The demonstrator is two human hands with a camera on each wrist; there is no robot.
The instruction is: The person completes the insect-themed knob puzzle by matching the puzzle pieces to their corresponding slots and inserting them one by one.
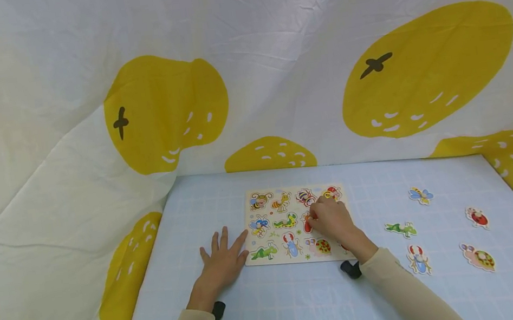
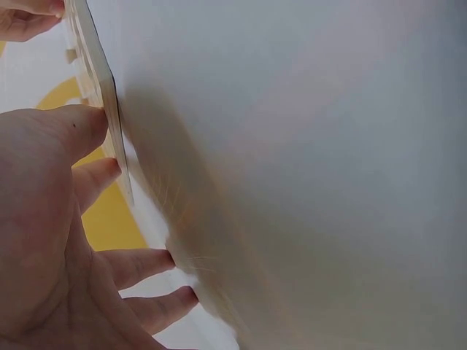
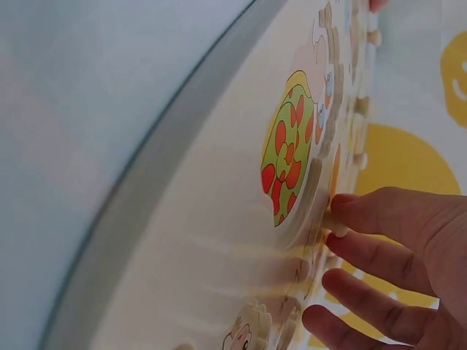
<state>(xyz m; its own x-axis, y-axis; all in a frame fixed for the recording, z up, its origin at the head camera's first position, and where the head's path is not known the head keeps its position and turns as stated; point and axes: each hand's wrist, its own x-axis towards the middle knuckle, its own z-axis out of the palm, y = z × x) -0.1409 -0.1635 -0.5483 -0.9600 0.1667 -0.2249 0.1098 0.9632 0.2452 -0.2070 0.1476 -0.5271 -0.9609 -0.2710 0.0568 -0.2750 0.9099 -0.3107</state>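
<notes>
A wooden insect puzzle board (image 1: pixel 280 258) lies on the pale blue table. My left hand (image 1: pixel 222 257) lies flat beside the board's left edge, fingers spread, forefinger tip touching the edge. In the left wrist view the left hand (image 2: pixel 80 219) lies against the board's thin edge (image 2: pixel 109 124). My right hand (image 1: pixel 327 218) rests on the board's right half, fingers curled, pinching the small peg (image 3: pixel 336 227) of a red piece (image 1: pixel 307 224). A piece with a green, red-spotted shell (image 3: pixel 288 157) sits in the board beside the right hand's fingers (image 3: pixel 379 215).
Several loose pieces lie right of the board: a butterfly (image 1: pixel 420 195), a green grasshopper (image 1: pixel 401 228), a ladybird (image 1: pixel 477 217), a blue beetle (image 1: pixel 418 260) and a snail (image 1: pixel 479 257). A white cloth with yellow fruit prints (image 1: pixel 166 112) hangs behind and to the left.
</notes>
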